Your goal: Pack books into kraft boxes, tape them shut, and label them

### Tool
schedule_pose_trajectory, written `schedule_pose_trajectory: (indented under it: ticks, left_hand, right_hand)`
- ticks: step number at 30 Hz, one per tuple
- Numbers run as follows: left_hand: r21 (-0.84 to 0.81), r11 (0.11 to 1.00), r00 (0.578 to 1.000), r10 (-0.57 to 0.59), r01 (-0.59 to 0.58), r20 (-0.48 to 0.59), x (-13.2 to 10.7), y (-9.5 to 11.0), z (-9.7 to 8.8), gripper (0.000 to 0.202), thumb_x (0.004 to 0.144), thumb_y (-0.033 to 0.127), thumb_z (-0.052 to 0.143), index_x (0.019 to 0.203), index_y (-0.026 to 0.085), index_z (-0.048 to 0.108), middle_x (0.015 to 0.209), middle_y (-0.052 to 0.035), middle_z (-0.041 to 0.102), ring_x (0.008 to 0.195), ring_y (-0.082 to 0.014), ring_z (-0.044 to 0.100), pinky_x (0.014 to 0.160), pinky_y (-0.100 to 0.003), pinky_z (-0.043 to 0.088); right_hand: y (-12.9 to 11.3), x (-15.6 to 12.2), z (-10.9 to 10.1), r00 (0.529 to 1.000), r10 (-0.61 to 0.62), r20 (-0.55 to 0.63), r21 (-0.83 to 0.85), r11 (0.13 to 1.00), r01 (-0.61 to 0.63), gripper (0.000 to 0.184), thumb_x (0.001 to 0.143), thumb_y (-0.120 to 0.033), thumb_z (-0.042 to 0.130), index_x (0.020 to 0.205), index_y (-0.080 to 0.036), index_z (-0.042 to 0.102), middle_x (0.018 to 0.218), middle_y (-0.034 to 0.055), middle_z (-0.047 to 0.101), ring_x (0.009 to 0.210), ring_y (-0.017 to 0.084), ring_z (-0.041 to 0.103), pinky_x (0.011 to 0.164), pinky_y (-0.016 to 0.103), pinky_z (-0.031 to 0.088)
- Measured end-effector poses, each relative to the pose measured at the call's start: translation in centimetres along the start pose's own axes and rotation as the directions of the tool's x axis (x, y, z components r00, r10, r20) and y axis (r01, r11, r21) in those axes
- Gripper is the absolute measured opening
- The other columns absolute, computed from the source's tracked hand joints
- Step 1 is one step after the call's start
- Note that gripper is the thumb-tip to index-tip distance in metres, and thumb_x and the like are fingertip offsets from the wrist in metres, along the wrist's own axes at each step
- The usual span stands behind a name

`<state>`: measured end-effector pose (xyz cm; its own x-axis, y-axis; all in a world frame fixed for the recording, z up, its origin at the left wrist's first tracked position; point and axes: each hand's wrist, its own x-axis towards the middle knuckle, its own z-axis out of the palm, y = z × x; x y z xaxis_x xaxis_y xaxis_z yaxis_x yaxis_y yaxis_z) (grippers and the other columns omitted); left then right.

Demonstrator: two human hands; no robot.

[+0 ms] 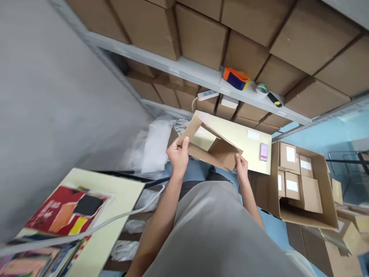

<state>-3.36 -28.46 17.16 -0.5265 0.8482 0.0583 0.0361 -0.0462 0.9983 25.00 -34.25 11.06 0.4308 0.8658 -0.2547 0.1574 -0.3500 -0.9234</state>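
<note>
A brown cardboard box, partly unfolded with an open end, is held up between my two hands. My left hand grips its left side, thumb on top of a flap. At the right corner my right hand pinches the edge of another flap. Behind and below the box is a pale yellow tabletop. On that tabletop lie a white label and a phone with a pinkish screen. My fingers beneath the cardboard are partly hidden.
Shelves of brown cartons rise ahead, with a tape roll and an orange-and-blue item on a ledge. To the right stands a large carton holding smaller boxes. A second table with packets is at left, crossed by a white cable.
</note>
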Motion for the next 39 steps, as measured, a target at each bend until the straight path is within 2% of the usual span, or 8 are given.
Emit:
schedule_pose_trajectory:
  ticks: [5,12,16,19,23,28,36,39]
  left_hand:
    - [0.084,0.995,0.98,-0.077,0.062,0.181,1.7,-3.8,8.0,0.05,0.088,0.061,0.08,0.107,0.015,0.086,0.106,-0.0107,0.085,0.101,-0.0291,0.079,0.093,-0.039,0.066]
    - [0.311,0.945,0.953,-0.178,0.097,0.245,2.2,-7.3,11.9,0.035,0.086,0.048,0.079,0.104,0.019,0.087,0.108,-0.0109,0.081,0.103,-0.0284,0.077,0.095,-0.042,0.067]
    - [0.313,0.939,0.919,-0.242,0.142,0.312,3.0,-7.8,12.6,0.04,0.088,0.048,0.078,0.112,0.019,0.088,0.115,-0.0124,0.082,0.099,-0.0266,0.077,0.087,-0.04,0.069]
    - [0.325,0.937,0.907,-0.241,0.126,0.346,3.6,-7.6,12.7,0.044,0.088,0.048,0.078,0.119,0.018,0.087,0.12,-0.0144,0.081,0.1,-0.0268,0.077,0.085,-0.04,0.07]
    - [0.346,0.938,0.889,-0.162,0.004,0.429,3.5,-6.8,12.3,0.045,0.093,0.048,0.074,0.126,0.019,0.085,0.122,-0.0136,0.078,0.097,-0.0247,0.077,0.083,-0.039,0.071]
    - [0.33,0.927,0.843,-0.031,-0.177,0.537,2.1,-6.2,11.7,0.047,0.099,0.049,0.072,0.135,0.021,0.082,0.125,-0.0117,0.075,0.102,-0.0235,0.076,0.089,-0.039,0.071]
    - [0.41,0.829,0.819,0.097,-0.382,0.566,0.8,-6.1,11.2,0.045,0.112,0.042,0.058,0.147,0.024,0.079,0.13,-0.0151,0.075,0.115,-0.0282,0.078,0.103,-0.042,0.067]
    - [0.416,0.79,0.794,0.142,-0.451,0.592,0.7,-5.8,11.0,0.043,0.114,0.04,0.057,0.146,0.024,0.08,0.127,-0.0155,0.076,0.114,-0.028,0.079,0.096,-0.039,0.066]
  right_hand:
    - [-1.6,6.6,-6.2,0.987,-0.082,-0.136,-0.12,0.991,0.066,0.071,0.092,-0.094,0.056,0.071,-0.03,0.033,0.067,-0.0069,0.03,0.069,0.015,0.031,0.062,0.029,0.029]
    - [-3.6,11.3,-7.9,0.983,-0.133,-0.129,-0.257,0.962,0.097,0.058,0.102,-0.079,0.049,0.076,-0.031,0.03,0.071,-0.0072,0.025,0.07,0.015,0.028,0.065,0.031,0.026]
    - [-4.3,12.4,-7.8,0.98,-0.165,-0.11,-0.328,0.937,0.121,0.054,0.106,-0.073,0.046,0.075,-0.03,0.037,0.067,-0.0061,0.034,0.068,0.016,0.033,0.064,0.031,0.031]
    - [-4.6,12.7,-7.4,0.982,-0.165,-0.087,-0.394,0.911,0.118,0.053,0.108,-0.07,0.045,0.081,-0.026,0.058,0.07,-0.0006,0.058,0.069,0.02,0.052,0.066,0.031,0.041]
    - [-4.6,12.3,-6.7,0.98,-0.179,-0.09,-0.488,0.865,0.114,0.061,0.111,-0.066,0.045,0.126,-0.018,0.079,0.116,0.0169,0.085,0.093,0.03,0.079,0.079,0.037,0.059]
    - [-4.3,11.1,-5.8,0.978,-0.208,-0.002,-0.646,0.747,0.158,0.062,0.118,-0.059,0.04,0.147,-0.018,0.075,0.152,0.021,0.075,0.105,0.031,0.082,0.088,0.04,0.064]
    - [-3.5,11.6,-5.0,0.975,-0.188,0.116,-0.68,0.701,0.216,0.056,0.117,-0.059,0.047,0.149,-0.023,0.077,0.15,0.0231,0.067,0.128,0.039,0.07,0.097,0.048,0.064]
    - [-3.2,12.4,-4.7,0.977,-0.177,0.12,-0.691,0.691,0.21,0.064,0.115,-0.057,0.051,0.169,-0.024,0.061,0.145,0.023,0.062,0.126,0.04,0.067,0.093,0.049,0.064]
